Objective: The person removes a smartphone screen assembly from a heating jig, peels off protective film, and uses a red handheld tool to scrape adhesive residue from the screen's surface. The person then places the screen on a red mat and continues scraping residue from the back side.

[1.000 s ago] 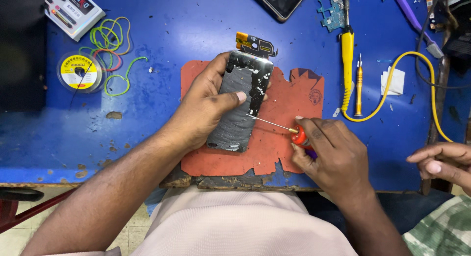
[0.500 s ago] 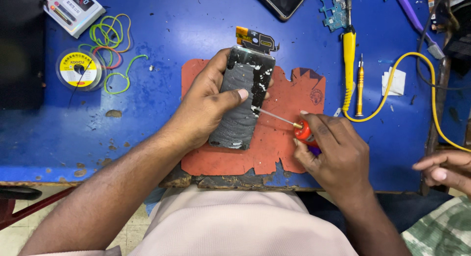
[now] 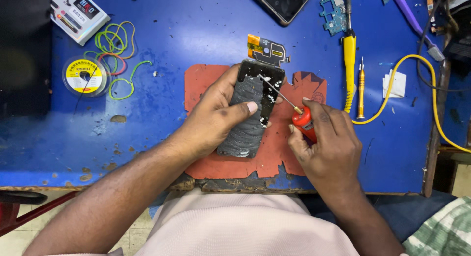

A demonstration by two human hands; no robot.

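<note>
Since half a second ago, the other person's hand has gone from the right edge, and our screwdriver tip has crept farther up the phone panel toward its far end.

Our left hand (image 3: pixel 216 121) presses the phone panel (image 3: pixel 250 116) flat, thumb laid across its dark back and fingers curled over its far left edge; that grip is clenched on the panel. It lies tilted on the red mat (image 3: pixel 289 153), near the middle of the blue counter (image 3: pixel 196 35), with an orange and black flex strip (image 3: pixel 267 50) sticking out at its far end. White flecks dot the panel's right edge.

Our right hand (image 3: pixel 324 145) has its grip closed around the red handle of the screwdriver (image 3: pixel 294 111), whose thin shaft slants up and left so the tip touches the panel's far right corner.

To the far left lie a tangle of green, yellow and pink rubber bands (image 3: pixel 115 52), a spool of fine wire (image 3: pixel 83 75) and a small boxed tool kit (image 3: pixel 78 13). On the right we see a yellow-handled soldering iron (image 3: pixel 349 64), a small gold screwdriver (image 3: pixel 361 91), a yellow cable (image 3: pixel 422 84) and a folded white tissue (image 3: pixel 395 84). A second phone (image 3: pixel 282 3) and a bare circuit board (image 3: pixel 334 13) sit at the far edge.
</note>
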